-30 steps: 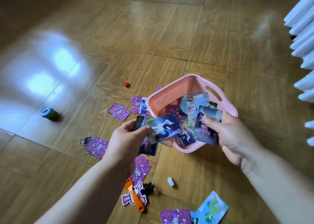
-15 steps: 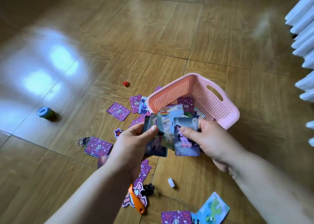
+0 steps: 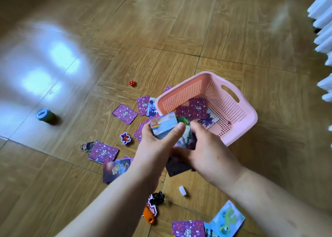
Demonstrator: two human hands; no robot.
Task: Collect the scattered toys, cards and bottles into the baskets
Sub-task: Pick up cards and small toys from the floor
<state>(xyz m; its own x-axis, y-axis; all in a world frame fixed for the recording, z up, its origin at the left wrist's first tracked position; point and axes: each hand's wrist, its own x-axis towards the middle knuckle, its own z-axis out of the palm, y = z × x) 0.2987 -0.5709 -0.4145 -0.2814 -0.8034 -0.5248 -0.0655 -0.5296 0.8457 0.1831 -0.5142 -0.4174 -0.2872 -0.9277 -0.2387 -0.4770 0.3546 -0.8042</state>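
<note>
I find both hands gripping one stack of cards (image 3: pixel 164 126) at the near rim of the pink basket (image 3: pixel 181 93), with the left hand (image 3: pixel 156 147) thumb across the top and the right hand (image 3: pixel 208 152) fingers curled round its side. I would square the stack and lower it flat inside the basket. The hands hide its lower cards.

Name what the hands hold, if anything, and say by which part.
Both hold one bunch of cards: the left hand pinches its left end, thumb across the top card; the right hand has its grip on the right side.
</note>
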